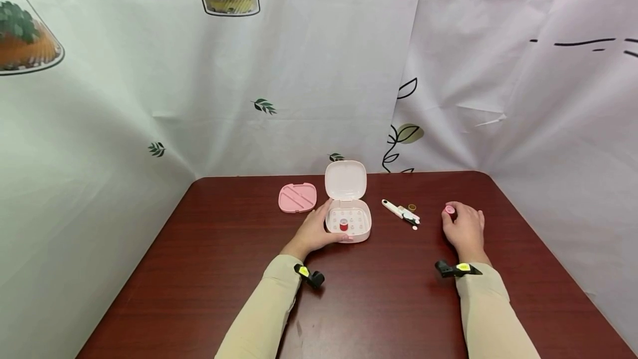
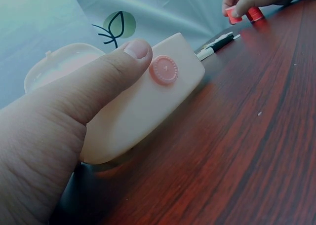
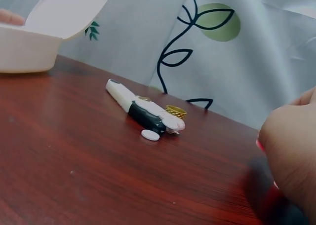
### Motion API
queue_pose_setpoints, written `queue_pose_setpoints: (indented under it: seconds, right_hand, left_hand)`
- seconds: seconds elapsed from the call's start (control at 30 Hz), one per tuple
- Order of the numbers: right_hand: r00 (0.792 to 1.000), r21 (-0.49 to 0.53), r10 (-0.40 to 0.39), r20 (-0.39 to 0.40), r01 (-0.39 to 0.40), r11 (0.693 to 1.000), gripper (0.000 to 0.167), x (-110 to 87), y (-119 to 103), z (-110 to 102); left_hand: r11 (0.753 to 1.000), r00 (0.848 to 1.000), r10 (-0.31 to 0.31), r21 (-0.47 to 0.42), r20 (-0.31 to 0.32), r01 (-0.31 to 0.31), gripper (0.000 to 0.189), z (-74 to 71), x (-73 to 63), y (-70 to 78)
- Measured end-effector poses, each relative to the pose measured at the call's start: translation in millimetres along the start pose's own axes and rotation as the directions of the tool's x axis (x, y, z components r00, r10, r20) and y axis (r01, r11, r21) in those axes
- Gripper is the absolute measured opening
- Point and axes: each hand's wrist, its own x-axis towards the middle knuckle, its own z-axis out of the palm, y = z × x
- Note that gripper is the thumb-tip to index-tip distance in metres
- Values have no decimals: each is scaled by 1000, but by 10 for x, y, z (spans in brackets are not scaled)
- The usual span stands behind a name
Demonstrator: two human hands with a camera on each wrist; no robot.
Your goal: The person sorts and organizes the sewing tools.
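Note:
A pale pink sewing box (image 1: 370, 220) stands on the table with its lid raised. Rows of small pegs line its inside, and one red thread spool (image 1: 344, 225) sits among them. My left hand (image 1: 315, 232) grips the box's left side, the thumb lying along the front wall beside a round pink button (image 2: 165, 70). Far to the right, my right hand (image 1: 464, 227) pinches a red thread spool (image 2: 233, 16) between thumb and fingers. Close beside it in the left wrist view is a second red spool (image 2: 255, 14) at the tabletop.
Left of the box lies a pink divided tray (image 1: 297, 198). Between the box and my right hand are a white-and-black tool (image 3: 143, 115), a gold ring-shaped piece (image 3: 176, 111) and a small white disc (image 3: 150, 135). A printed cloth hangs behind the table.

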Motion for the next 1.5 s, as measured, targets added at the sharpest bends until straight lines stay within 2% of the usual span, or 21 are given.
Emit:
queue_pose_setpoints:
  seconds: [0.3, 0.6, 0.83, 1.0, 1.17, 1.5]
  right_hand:
    - [993, 47, -90, -83, 94, 994, 29, 2, -126, 59]
    - [963, 135, -193, -189, 220, 966, 34, -18, -326, 198]
    - [948, 212, -196, -251, 252, 944, 40, -44, -516, 348]
    - [938, 225, -210, -276, 275, 935, 36, -73, -625, 442]
    - [928, 274, -227, -295, 309, 911, 35, -101, -762, 532]
    - [948, 361, -170, -269, 262, 895, 32, -175, -1006, 690]
  left_hand:
    - [1000, 1000, -2, -6, -1, 2, 116, 12, -2, -3]
    - [1000, 1000, -3, -19, -4, 3, 117, -9, -18, 7]
    - [1000, 1000, -4, -13, -3, 4, 116, -8, -14, 8]
    - [1000, 1000, -5, -5, 2, 5, 117, -5, -5, 15]
    - [1000, 1000, -2, 1, 5, 2, 116, -8, 2, 9]
    - [1000, 1000, 13, 2, 4, -13, 116, -5, 6, 6]
